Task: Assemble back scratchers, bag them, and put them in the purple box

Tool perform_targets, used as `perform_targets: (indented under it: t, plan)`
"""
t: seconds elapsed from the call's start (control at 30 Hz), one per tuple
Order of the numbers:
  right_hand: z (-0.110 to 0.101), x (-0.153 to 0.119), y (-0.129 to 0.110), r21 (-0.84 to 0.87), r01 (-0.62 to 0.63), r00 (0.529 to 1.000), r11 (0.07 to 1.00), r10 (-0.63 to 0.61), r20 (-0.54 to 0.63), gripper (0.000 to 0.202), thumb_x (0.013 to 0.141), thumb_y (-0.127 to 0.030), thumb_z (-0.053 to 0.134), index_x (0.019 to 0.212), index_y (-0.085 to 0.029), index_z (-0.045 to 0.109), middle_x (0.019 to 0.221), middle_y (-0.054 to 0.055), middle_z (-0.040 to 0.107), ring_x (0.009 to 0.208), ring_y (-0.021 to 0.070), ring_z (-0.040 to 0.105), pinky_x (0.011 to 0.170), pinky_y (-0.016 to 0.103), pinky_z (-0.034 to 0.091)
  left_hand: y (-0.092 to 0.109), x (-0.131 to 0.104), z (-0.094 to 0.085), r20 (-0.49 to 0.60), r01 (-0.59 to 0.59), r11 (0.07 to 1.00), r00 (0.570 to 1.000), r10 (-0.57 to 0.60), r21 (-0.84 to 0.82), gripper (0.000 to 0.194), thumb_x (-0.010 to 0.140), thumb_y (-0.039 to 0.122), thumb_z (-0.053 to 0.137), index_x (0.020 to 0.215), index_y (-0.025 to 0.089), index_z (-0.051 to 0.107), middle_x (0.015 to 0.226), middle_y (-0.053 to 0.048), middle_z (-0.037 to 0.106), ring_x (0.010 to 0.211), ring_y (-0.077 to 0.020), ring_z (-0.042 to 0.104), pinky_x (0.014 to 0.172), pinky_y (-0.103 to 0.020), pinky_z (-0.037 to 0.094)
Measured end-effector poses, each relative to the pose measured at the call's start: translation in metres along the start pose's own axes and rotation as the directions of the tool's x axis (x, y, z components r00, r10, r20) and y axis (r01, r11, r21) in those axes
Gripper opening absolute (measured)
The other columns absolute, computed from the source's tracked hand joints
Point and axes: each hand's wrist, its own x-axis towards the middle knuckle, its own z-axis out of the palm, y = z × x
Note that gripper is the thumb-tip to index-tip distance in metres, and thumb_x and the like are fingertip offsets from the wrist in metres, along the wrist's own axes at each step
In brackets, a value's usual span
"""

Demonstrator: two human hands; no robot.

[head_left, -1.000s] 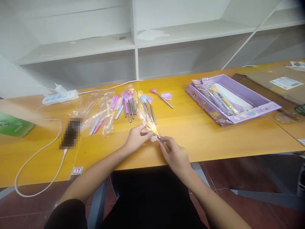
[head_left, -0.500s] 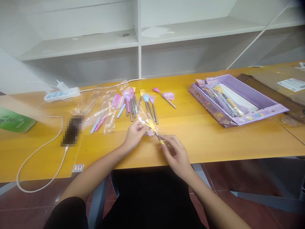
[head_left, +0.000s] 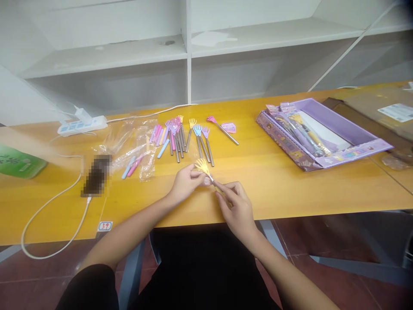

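Note:
A yellow hand-shaped back scratcher (head_left: 203,166) with a metal shaft is held over the table's front part. My left hand (head_left: 187,183) is closed just below its yellow head, and something pale pinkish shows beneath the fingertips. My right hand (head_left: 237,206) pinches the shaft end between thumb and fingers; the handle is mostly hidden. Beyond my hands lie several back scratchers with pink, purple, yellow and blue heads (head_left: 197,130). A pink back scratcher (head_left: 222,128) lies apart beside a small stack of pink cards (head_left: 229,127). Coloured handle sleeves (head_left: 163,148) lie to the left.
Clear plastic bags (head_left: 148,150) are spread at the left, near a blurred-out dark device (head_left: 97,175) on a white cable. A power strip (head_left: 82,126) and green package (head_left: 21,161) are farther left. A purple display box (head_left: 355,160) with packed items and a cardboard box (head_left: 371,103) stand right.
The back scratcher's yellow head now shows bare above my left fingers, where clear film was around it before. My right fingers have shifted slightly along the shaft.

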Motion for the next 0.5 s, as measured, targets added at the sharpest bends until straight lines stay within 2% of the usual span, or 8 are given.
perform_targets:
  t: [0.13, 0.27, 0.37, 0.5]
  plan:
    - [0.0029, 0.0024, -0.0013, -0.071, 0.065, 0.998, 0.995, -0.067, -0.021, 0.043, 0.103, -0.011, 0.058, 0.142, -0.027, 0.068, 0.096, 0.005, 0.056, 0.084, 0.0183, 0.062, 0.073, 0.033, 0.060, 0.0001, 0.0004, 0.0028, -0.016, -0.006, 0.999, 1.000, 0.005, -0.053, 0.044, 0.082, 0.042, 0.087, 0.108, 0.017, 0.062, 0.095, -0.010, 0.083, 0.085, -0.0230, 0.082, 0.086, -0.039, 0.067]
    - [0.0006, 0.0029, -0.0011, -0.133, 0.106, 0.994, 0.985, -0.110, -0.027, 0.031, 0.102, -0.011, 0.062, 0.128, -0.024, 0.068, 0.102, 0.007, 0.064, 0.090, 0.0194, 0.067, 0.076, 0.034, 0.062, 0.0020, 0.0012, 0.0052, -0.052, -0.015, 0.993, 0.999, 0.009, -0.115, 0.050, 0.075, 0.039, 0.093, 0.106, 0.017, 0.060, 0.091, -0.007, 0.081, 0.085, -0.0221, 0.081, 0.083, -0.038, 0.068]
    - [-0.0027, 0.0023, -0.0014, -0.115, 0.113, 0.993, 0.987, -0.116, -0.022, 0.023, 0.101, -0.010, 0.063, 0.118, -0.024, 0.068, 0.107, 0.008, 0.069, 0.097, 0.0205, 0.070, 0.079, 0.035, 0.063, 0.0021, 0.0018, 0.0045, -0.085, -0.025, 0.996, 0.996, 0.018, -0.085, 0.048, 0.074, 0.034, 0.092, 0.104, 0.017, 0.059, 0.088, -0.004, 0.078, 0.081, -0.0202, 0.080, 0.078, -0.035, 0.067]
    - [-0.0054, 0.0018, -0.0043, -0.075, 0.074, 0.996, 0.994, -0.077, -0.034, 0.021, 0.100, -0.011, 0.065, 0.115, -0.025, 0.069, 0.108, 0.007, 0.070, 0.100, 0.0210, 0.071, 0.080, 0.035, 0.064, 0.0012, 0.0023, 0.0024, -0.126, -0.048, 0.999, 0.991, 0.051, 0.025, 0.045, 0.074, 0.022, 0.087, 0.109, 0.018, 0.059, 0.085, -0.001, 0.075, 0.070, -0.0157, 0.075, 0.072, -0.030, 0.064]
